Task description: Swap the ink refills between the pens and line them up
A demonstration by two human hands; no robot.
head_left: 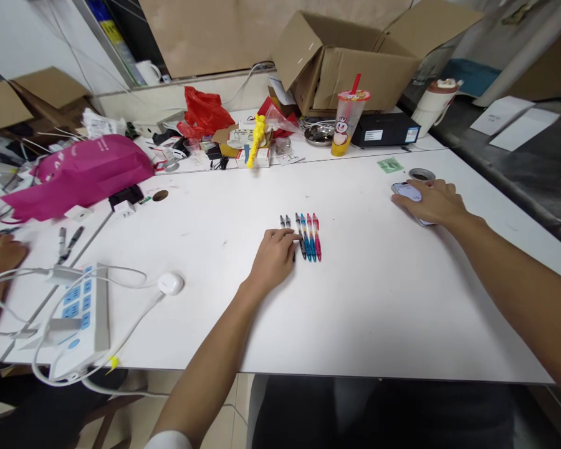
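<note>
Several pens stand side by side in a row on the white table [355, 299]: black ones at the left, then blue pens [311, 240] and red pens [317, 238]. My left hand [273, 257] rests over the two leftmost pens, hiding their lower parts, with a finger reaching to the black pen [300, 237] beside the blue ones. Whether its fingers grip anything cannot be made out. At the right, my right hand [432, 201] is closed around a phone [409, 191] lying near a round metal dish [421, 174].
A white power strip [91, 318] with cables and a round white charger [171, 284] lie at the left. Along the back are a pink bag [93, 171], a drink cup [348, 121] and a cardboard box [355, 78]. Another person's hand [0, 252] is at the far left.
</note>
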